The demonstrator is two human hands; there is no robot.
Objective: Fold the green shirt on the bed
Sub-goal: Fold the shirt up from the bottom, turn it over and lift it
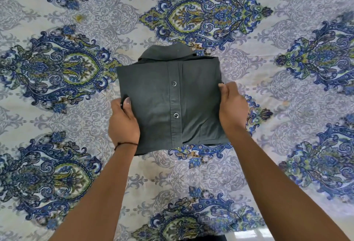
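Left hand [124, 122] and right hand [232, 106] grip the folded green shirt [153, 87].

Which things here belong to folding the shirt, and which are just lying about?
Job: dark green button-front shirt, folded square; left hand and right hand gripping its side edges; blue paisley-patterned bedsheet under it.
Idle: thin dark thread band on the left wrist; small yellowish spot on the sheet.

We see a pale bedsheet [268, 91] printed with blue-and-green paisley medallions [206, 15] and grey scrollwork. A small yellowish stain [79, 18] marks it upper left; a glossy strip [249, 233] shows at the bottom edge.
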